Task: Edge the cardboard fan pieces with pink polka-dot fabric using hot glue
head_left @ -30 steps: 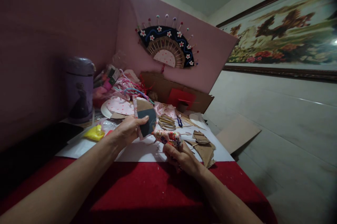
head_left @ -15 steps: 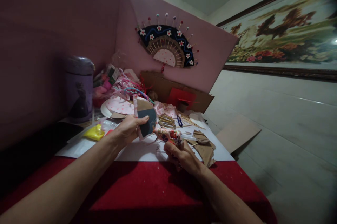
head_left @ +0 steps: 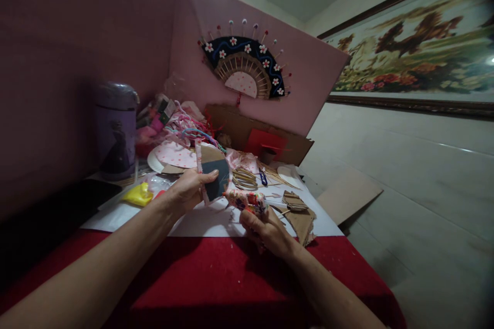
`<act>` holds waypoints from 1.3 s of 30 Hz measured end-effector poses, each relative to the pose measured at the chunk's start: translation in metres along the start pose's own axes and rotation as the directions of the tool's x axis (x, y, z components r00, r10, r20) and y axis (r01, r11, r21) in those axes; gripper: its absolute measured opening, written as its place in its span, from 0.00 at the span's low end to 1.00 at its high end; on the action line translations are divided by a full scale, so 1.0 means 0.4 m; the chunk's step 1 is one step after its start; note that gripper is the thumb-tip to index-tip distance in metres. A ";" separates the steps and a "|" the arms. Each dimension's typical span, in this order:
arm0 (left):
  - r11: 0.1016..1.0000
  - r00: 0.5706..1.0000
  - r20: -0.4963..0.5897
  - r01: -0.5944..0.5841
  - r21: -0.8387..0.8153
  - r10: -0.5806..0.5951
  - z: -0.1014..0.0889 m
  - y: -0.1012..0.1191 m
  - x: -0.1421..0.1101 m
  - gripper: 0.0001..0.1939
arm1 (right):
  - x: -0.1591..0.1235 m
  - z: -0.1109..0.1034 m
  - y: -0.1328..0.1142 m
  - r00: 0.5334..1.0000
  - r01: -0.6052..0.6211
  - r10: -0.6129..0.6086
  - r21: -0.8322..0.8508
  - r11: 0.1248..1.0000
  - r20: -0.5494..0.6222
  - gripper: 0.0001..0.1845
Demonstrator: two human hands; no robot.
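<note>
My left hand (head_left: 189, 189) grips a half-round cardboard piece (head_left: 216, 179) by its left side, thumb on its face. Pink fabric is folded around the piece's edges, and a dark patch covers part of its brown face. In my right hand (head_left: 268, 231) is a hot glue gun (head_left: 244, 199) with a flowery pattern, my fingers wrapped around its handle. Its nozzle points left at the lower right edge of the cardboard; whether they touch I cannot tell. A pale glue stick (head_left: 276, 204) sticks out behind the gun.
Torn cardboard (head_left: 303, 221) lies right of the glue gun on white paper (head_left: 193, 226) over a red cloth (head_left: 216, 277). Behind are a tape roll (head_left: 245, 178), pink dotted fabric (head_left: 175, 155) and a purple flask (head_left: 116, 133). A decorated fan (head_left: 247, 51) hangs on the pink board.
The glue gun has shifted very slightly left, its nozzle closer to the cardboard's edge. My left hand and the cardboard stay nearly still.
</note>
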State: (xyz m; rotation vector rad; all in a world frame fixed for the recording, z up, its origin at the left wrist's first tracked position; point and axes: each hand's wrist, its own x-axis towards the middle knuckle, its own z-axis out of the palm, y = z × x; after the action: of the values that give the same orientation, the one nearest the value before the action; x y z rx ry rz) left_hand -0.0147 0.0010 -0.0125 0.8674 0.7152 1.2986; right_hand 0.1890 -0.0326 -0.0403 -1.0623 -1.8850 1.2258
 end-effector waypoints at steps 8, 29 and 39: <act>1.000 1.000 0.000 -0.005 -0.007 0.005 -0.005 -0.001 0.003 0.07 | 0.001 0.001 0.007 1.000 0.008 -0.008 -0.026 1.000 -0.003 0.24; 1.000 1.000 0.010 0.004 -0.008 -0.004 -0.009 -0.007 0.007 0.11 | 0.012 -0.010 0.030 0.997 0.020 -0.021 -0.021 1.000 -0.079 0.25; 0.999 0.999 0.026 0.034 -0.004 -0.034 0.003 -0.002 -0.001 0.07 | 0.013 -0.010 0.030 0.994 0.016 -0.022 -0.052 0.999 -0.110 0.26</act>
State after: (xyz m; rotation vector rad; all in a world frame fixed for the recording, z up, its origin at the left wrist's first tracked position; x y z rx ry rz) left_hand -0.0130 0.0005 -0.0127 0.8634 0.7037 1.2566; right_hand 0.1934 -0.0236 -0.0496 -1.1132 -1.8460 1.0914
